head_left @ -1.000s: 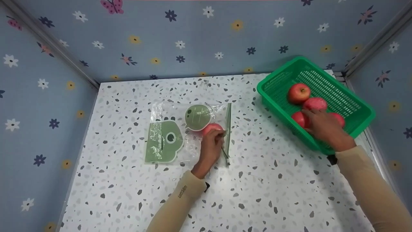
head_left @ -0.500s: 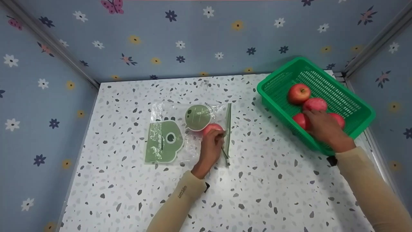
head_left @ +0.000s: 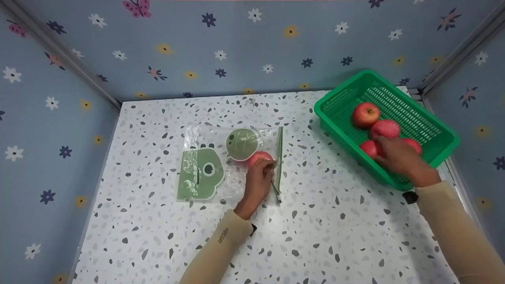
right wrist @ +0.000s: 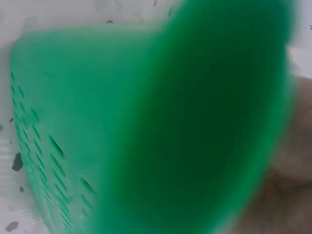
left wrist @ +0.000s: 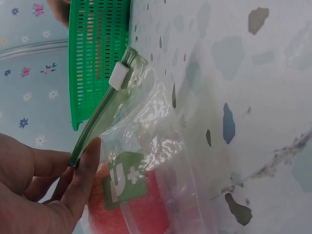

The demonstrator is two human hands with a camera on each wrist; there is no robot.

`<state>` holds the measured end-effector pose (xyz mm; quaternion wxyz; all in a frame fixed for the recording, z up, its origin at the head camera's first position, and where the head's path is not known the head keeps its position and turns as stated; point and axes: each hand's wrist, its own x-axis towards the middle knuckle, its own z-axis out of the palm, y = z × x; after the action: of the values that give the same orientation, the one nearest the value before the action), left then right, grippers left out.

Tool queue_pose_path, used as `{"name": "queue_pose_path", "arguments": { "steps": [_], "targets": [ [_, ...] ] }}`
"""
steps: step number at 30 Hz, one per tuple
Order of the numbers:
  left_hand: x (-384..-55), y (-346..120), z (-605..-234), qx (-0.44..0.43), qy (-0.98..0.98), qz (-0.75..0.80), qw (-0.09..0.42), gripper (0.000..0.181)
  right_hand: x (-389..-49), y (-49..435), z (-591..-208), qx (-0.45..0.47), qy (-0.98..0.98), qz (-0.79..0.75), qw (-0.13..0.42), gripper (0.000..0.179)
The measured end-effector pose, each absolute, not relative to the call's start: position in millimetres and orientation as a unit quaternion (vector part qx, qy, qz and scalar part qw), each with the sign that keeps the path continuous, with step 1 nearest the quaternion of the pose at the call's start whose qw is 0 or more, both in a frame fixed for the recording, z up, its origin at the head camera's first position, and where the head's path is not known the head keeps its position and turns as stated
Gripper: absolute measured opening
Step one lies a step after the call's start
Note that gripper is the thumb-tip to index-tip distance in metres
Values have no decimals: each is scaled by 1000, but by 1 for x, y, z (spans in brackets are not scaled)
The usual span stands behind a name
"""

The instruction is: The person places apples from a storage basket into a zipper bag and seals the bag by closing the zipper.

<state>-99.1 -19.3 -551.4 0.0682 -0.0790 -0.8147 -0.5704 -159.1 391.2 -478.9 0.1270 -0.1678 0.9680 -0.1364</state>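
Barely shifting, the right hand (head_left: 402,159) has edged a little to the right, and the left-hand apple (head_left: 371,149) in its grasp has nudged along with it; the left hand (head_left: 258,181) has stayed put. Five apples show: four in one green basket (head_left: 418,122), one in one clear zip bag (head_left: 201,183). The right hand's fingers and thumb lie either side of that basket apple, gripping it. The left hand's fingers pinch the zip edge of the bag, whose apple (head_left: 258,157) sits just inside that edge; a white slider (left wrist: 119,75) is farther along the zip. The bag lies flat, well within the edges of the speckled counter (head_left: 319,221). A broad stretch of counter separates it from the basket, which stands near the back wall (head_left: 252,43) and overlaps the counter's right edge in the head view.
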Motion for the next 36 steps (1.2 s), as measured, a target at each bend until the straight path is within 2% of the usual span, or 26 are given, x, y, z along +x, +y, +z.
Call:
{"name": "queue_pose_path", "arguments": {
  "steps": [8, 22, 30, 36],
  "targets": [
    [-98, -19, -550, -74, -814, -572, 66, 25, -157, 387, -481, -174, 974, -75, 125, 67],
    [-99, -19, -551, -78, -813, -573, 66, 25, -160, 398, -472, -177, 961, -143, 156, 54],
    [-99, -20, -553, -81, -819, -563, 74, 23, -161, 403, -473, -141, 958, -126, 217, 79],
    [-100, -21, -555, -80, -827, -551, 73, 21, -162, 405, -477, -142, 957, -142, 209, 64]
  ]
}}
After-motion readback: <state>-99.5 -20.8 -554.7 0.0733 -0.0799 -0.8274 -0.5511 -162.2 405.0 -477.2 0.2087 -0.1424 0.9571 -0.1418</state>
